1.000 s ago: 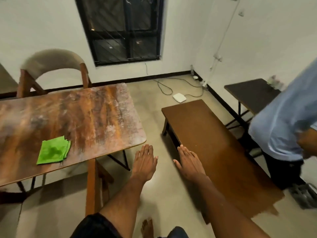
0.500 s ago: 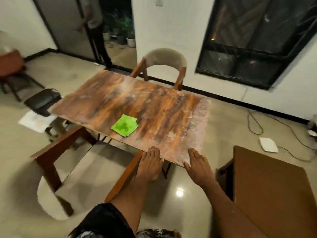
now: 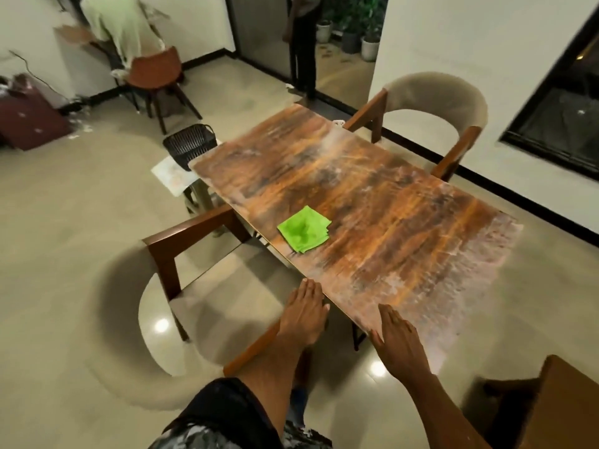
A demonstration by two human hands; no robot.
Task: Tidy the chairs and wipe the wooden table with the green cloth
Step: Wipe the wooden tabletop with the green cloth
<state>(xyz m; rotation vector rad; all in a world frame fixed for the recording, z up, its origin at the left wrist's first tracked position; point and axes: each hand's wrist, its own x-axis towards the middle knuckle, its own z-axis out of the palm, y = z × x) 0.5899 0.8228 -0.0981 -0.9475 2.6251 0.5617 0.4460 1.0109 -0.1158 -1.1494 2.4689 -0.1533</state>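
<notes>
Green cloth [image 3: 304, 229] lies unmarked on wooden table [image 3: 405, 202]; both hands flat, empty.

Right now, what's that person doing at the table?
The person is reaching both flat hands toward the near edge of the table. The left hand and right hand hold nothing. The green cloth lies folded on the table, untouched. One chair stands at the left side, another chair at the far side.
</notes>
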